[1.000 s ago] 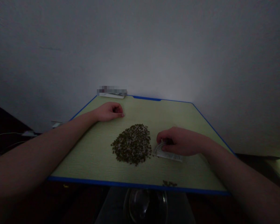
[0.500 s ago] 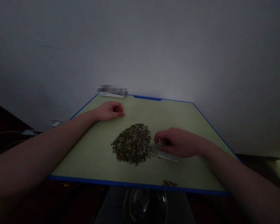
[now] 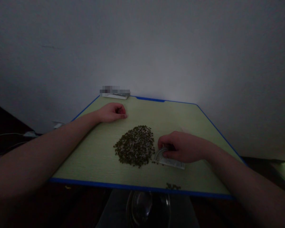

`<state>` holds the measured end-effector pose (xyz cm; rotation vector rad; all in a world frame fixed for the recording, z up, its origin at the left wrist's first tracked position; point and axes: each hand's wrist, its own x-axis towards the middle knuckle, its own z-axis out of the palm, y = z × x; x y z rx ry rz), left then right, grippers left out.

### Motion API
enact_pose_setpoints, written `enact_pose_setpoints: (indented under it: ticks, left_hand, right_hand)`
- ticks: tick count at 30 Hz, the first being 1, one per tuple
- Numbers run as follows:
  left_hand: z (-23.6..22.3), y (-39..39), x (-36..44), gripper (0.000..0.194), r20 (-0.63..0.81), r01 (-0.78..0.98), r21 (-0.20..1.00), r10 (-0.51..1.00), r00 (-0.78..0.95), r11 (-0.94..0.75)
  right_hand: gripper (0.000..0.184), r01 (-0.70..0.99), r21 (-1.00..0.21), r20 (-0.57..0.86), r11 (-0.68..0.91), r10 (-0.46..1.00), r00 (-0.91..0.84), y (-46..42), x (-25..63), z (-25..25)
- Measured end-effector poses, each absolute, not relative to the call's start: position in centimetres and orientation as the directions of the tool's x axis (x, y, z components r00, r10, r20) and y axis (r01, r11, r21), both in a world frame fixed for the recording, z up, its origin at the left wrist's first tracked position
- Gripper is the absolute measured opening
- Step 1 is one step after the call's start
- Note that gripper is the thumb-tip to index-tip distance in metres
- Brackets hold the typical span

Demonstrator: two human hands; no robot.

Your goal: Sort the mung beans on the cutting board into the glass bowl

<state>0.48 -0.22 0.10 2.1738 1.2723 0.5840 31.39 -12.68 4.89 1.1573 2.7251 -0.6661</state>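
Observation:
A mound of small greenish-brown and pale grains [image 3: 135, 146], perhaps beans, lies spread on the pale table [image 3: 90, 164]. To its right, my right hand [image 3: 180, 146] pinches a clear plastic protractor [image 3: 172, 162] between thumb and fingers. The protractor's curved side faces the mound, and a few grains lie by its edge. Behind the mound to the left, my left hand [image 3: 112, 112] rests on the table, fingers loosely curled around nothing visible. A small cluster of grains [image 3: 173, 186] sits at the near edge.
A transparent rounded container [image 3: 148, 209] stands below the table's near edge, between the legs. At the back left corner is a flat white object [image 3: 115, 95], partly blurred out. Blue trim edges the table, and a wall [image 3: 156, 47] rises behind it. Cables [image 3: 7, 135] run at far left.
My right hand and the protractor shift slightly left toward the mound, then slightly back and nearer to me. My left hand stays in place.

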Motion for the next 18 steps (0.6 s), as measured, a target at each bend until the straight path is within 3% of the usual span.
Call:
enact_pose_setpoints:
  ticks: [18]
  left_hand:
    - [-0.26,0.08,0.25,0.027,0.107,0.642,0.644,0.88,0.463,-0.416]
  right_hand:
    - [0.015,0.705,-0.359,-0.219,0.611,0.68,-0.7,-12.99,30.86,4.86]
